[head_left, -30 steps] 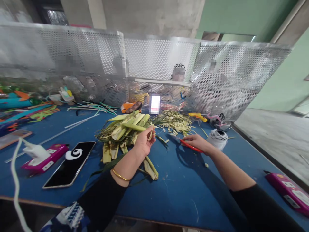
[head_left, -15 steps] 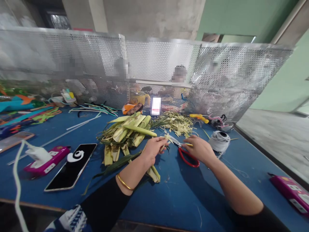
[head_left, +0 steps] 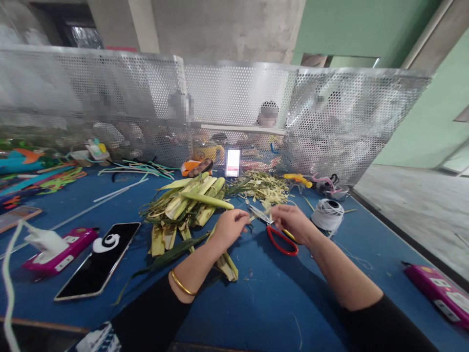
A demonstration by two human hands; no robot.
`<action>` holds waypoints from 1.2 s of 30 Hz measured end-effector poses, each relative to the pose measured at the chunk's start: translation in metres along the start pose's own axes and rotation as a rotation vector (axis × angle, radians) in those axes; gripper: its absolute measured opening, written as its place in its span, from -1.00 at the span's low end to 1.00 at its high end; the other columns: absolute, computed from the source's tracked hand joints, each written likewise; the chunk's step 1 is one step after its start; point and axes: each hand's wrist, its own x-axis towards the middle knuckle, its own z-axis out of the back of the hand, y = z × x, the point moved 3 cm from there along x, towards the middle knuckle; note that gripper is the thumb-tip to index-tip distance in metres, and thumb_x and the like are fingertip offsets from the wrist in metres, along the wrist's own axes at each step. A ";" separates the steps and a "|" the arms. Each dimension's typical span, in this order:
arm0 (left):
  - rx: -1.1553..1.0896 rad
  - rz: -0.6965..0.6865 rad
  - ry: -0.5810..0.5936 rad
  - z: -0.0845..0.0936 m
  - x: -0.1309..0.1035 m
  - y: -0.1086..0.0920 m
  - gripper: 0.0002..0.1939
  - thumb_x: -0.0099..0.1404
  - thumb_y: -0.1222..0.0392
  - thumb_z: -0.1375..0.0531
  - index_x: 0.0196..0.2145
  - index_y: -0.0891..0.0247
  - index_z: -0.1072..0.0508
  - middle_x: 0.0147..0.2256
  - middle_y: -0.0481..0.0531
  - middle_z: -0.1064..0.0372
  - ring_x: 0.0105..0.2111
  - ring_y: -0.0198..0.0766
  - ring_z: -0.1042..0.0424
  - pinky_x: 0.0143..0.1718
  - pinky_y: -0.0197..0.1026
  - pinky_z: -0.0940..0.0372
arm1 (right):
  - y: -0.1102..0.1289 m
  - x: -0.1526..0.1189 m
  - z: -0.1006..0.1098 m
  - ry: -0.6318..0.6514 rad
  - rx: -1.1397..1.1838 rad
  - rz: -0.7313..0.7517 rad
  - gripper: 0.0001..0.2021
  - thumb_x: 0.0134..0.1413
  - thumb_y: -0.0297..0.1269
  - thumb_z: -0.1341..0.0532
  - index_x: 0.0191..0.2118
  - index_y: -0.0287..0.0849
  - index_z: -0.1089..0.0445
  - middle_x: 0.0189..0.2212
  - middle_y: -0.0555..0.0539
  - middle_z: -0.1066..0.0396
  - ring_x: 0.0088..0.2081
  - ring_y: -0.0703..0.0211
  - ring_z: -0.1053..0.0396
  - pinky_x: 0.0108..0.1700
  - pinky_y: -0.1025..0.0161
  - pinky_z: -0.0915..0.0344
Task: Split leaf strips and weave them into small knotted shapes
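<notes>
My left hand [head_left: 233,228] is closed in a pinch, with a small pale scrap at its fingertips too small to name. To its right, my right hand [head_left: 291,221] also has its fingers pressed together; what they hold is hidden. Scissors [head_left: 283,242] with red handles lie on the table below and beside my right hand, blades pointing up and left. Under that hand shows a thin yellow stick [head_left: 289,235]. Left of my hands is a heap of pale green husks [head_left: 194,195], resembling corn husks. Beyond the hands lies a pile of shredded husk strips [head_left: 269,187].
A spool of white string [head_left: 328,214] stands at the right. A yellow tool [head_left: 298,179] lies behind it. At left are a black phone [head_left: 100,261] and a magenta power strip [head_left: 60,252]; another magenta power strip [head_left: 439,293] lies far right. A perforated metal screen [head_left: 234,93] closes off the back.
My hands have moved slightly apart from the pale flower-like scrap held between them. The yellow stick, earlier at my right fingers, now shows lower, under the hand. The view has shifted slightly.
</notes>
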 end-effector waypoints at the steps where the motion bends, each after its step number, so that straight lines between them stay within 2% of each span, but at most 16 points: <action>1: 0.020 -0.005 -0.051 0.003 0.002 0.000 -0.77 0.21 0.23 -0.10 -0.22 0.28 -0.51 -0.32 0.04 -0.52 -0.47 -0.32 -0.46 -0.49 -0.34 -0.25 | 0.003 0.002 0.007 -0.092 0.085 0.043 -0.71 -0.12 -0.03 -0.28 -0.43 -0.15 -0.31 -0.51 -0.03 -0.45 -0.56 0.28 -0.36 -0.52 0.34 -0.29; 3: 0.109 -0.021 -0.081 0.007 0.004 0.000 -0.75 0.23 0.24 -0.07 -0.21 0.28 -0.50 -0.31 0.04 -0.53 -0.46 -0.30 -0.48 -0.44 -0.32 -0.28 | 0.008 0.001 0.020 -0.201 0.090 0.086 -0.68 0.00 0.04 -0.17 -0.30 -0.13 -0.30 -0.29 -0.12 -0.49 -0.39 0.19 -0.44 -0.38 0.26 -0.35; 4: 0.194 -0.047 -0.065 0.008 0.004 -0.001 -0.76 0.22 0.24 -0.07 -0.24 0.26 -0.52 -0.32 0.04 -0.54 -0.44 -0.28 -0.49 -0.41 -0.30 -0.29 | 0.009 -0.001 0.024 -0.222 -0.031 0.081 -0.69 0.04 0.03 -0.13 -0.26 -0.13 -0.30 -0.26 -0.14 -0.48 -0.34 0.15 -0.45 -0.34 0.23 -0.35; 6: 0.415 -0.121 -0.016 0.007 0.001 -0.006 -0.79 0.22 0.21 -0.09 -0.32 0.22 -0.54 -0.35 0.04 -0.54 -0.38 -0.22 -0.50 -0.31 -0.25 -0.31 | 0.008 -0.010 0.030 -0.239 -0.473 0.054 -0.74 0.02 -0.07 -0.16 -0.26 -0.15 -0.32 -0.33 -0.14 -0.46 -0.32 0.08 -0.44 -0.32 0.20 -0.29; 9: 0.691 -0.214 0.056 0.001 -0.004 -0.011 -0.77 0.23 0.13 -0.12 -0.36 0.19 -0.57 -0.31 0.07 -0.55 -0.23 -0.10 -0.50 -0.17 -0.16 -0.31 | -0.001 -0.025 0.025 -0.097 -1.215 0.013 -0.81 -0.07 -0.25 -0.21 -0.30 -0.20 -0.35 -0.34 -0.17 -0.44 -0.26 0.01 -0.39 -0.29 0.20 -0.19; 12: 0.767 -0.305 0.112 -0.005 -0.006 -0.011 -0.66 0.23 0.13 -0.14 -0.07 0.21 -0.51 -0.01 0.11 -0.44 0.03 -0.07 -0.38 0.05 -0.12 -0.23 | -0.008 -0.035 0.015 -0.009 -1.447 0.024 -0.70 -0.08 -0.38 -0.16 -0.14 -0.29 -0.32 -0.18 -0.28 -0.41 -0.17 -0.03 -0.37 -0.25 0.21 -0.13; 14: 0.761 -0.358 0.112 -0.006 -0.005 -0.008 -0.49 0.22 0.14 -0.16 0.13 0.26 -0.35 0.18 0.14 -0.24 0.17 -0.10 -0.22 0.17 -0.13 -0.11 | -0.009 -0.036 0.009 -0.007 -1.448 0.016 -0.60 -0.09 -0.41 -0.15 -0.04 -0.32 -0.27 -0.14 -0.30 -0.40 -0.15 -0.03 -0.37 -0.25 0.22 -0.11; 15: 0.749 -0.365 0.102 -0.005 -0.004 -0.007 -0.47 0.23 0.15 -0.15 0.16 0.29 -0.31 0.20 0.15 -0.21 0.19 -0.11 -0.20 0.19 -0.14 -0.09 | -0.009 -0.035 0.008 -0.009 -1.443 0.004 -0.56 -0.10 -0.42 -0.16 -0.01 -0.31 -0.25 -0.14 -0.30 -0.40 -0.15 -0.03 -0.37 -0.26 0.23 -0.10; 20: 0.664 -0.309 -0.075 0.009 -0.003 -0.014 -0.65 0.25 0.12 -0.13 -0.04 0.24 -0.49 0.00 0.11 -0.44 0.03 -0.07 -0.38 0.10 -0.08 -0.21 | -0.011 -0.027 0.011 -0.057 -1.344 -0.011 -0.37 -0.16 -0.43 -0.18 0.14 -0.33 -0.16 -0.19 -0.27 -0.44 -0.21 0.00 -0.39 -0.32 0.25 -0.11; 23: 0.607 -0.277 -0.151 0.022 -0.005 -0.024 -0.74 0.24 0.12 -0.15 -0.15 0.17 -0.54 -0.09 0.04 -0.50 -0.06 -0.09 -0.45 0.02 -0.11 -0.26 | -0.008 -0.026 0.024 -0.107 -1.034 -0.027 -0.32 -0.18 -0.44 -0.20 0.18 -0.26 -0.16 -0.37 -0.10 -0.45 -0.39 0.16 -0.35 -0.42 0.31 -0.11; 26: 0.553 -0.261 -0.205 0.035 -0.005 -0.031 -0.75 0.24 0.10 -0.15 -0.21 0.18 -0.56 -0.15 0.04 -0.53 -0.12 -0.11 -0.48 -0.05 -0.17 -0.28 | 0.004 -0.033 0.041 -0.110 -0.644 -0.036 -0.48 -0.09 -0.30 -0.20 0.08 -0.21 -0.30 -0.55 0.04 -0.33 -0.58 0.30 -0.19 -0.53 0.34 -0.04; 29: 0.530 -0.240 -0.268 0.048 -0.003 -0.033 -0.76 0.22 0.07 -0.15 -0.27 0.16 -0.57 -0.24 0.04 -0.56 -0.20 -0.11 -0.50 -0.15 -0.19 -0.31 | 0.015 -0.045 0.051 0.079 -0.403 -0.071 -0.53 -0.06 -0.12 -0.21 0.01 -0.19 -0.40 -0.59 0.07 -0.29 -0.66 0.37 -0.06 -0.60 0.35 0.03; 31: 0.513 -0.219 -0.293 0.054 -0.003 -0.034 -0.76 0.22 0.07 -0.14 -0.28 0.17 -0.58 -0.27 0.04 -0.56 -0.24 -0.12 -0.51 -0.21 -0.21 -0.31 | 0.016 -0.049 0.052 0.220 -0.416 -0.095 -0.58 -0.11 -0.11 -0.25 -0.09 -0.18 -0.47 -0.61 0.07 -0.32 -0.65 0.37 -0.09 -0.59 0.36 0.00; 33: 0.514 -0.202 -0.314 0.058 -0.005 -0.036 -0.75 0.22 0.08 -0.13 -0.29 0.18 -0.58 -0.27 0.05 -0.56 -0.26 -0.13 -0.51 -0.23 -0.22 -0.30 | 0.011 -0.047 0.051 0.256 -0.501 -0.107 -0.65 -0.16 -0.16 -0.29 -0.18 -0.18 -0.51 -0.61 0.05 -0.36 -0.61 0.34 -0.16 -0.56 0.36 -0.07; 34: 0.522 -0.191 -0.325 0.060 -0.007 -0.037 -0.75 0.22 0.08 -0.13 -0.29 0.19 -0.58 -0.27 0.06 -0.56 -0.26 -0.13 -0.51 -0.23 -0.22 -0.30 | 0.007 -0.043 0.052 0.208 -0.549 -0.105 -0.67 -0.16 -0.18 -0.29 -0.21 -0.18 -0.52 -0.61 0.05 -0.38 -0.60 0.32 -0.19 -0.54 0.35 -0.09; 36: 0.542 -0.180 -0.351 0.065 -0.011 -0.039 -0.75 0.21 0.09 -0.14 -0.29 0.19 -0.58 -0.29 0.04 -0.56 -0.28 -0.13 -0.50 -0.23 -0.22 -0.29 | 0.000 -0.033 0.054 0.010 -0.626 -0.084 -0.69 -0.14 -0.21 -0.28 -0.20 -0.20 -0.51 -0.58 0.02 -0.41 -0.58 0.28 -0.24 -0.53 0.33 -0.11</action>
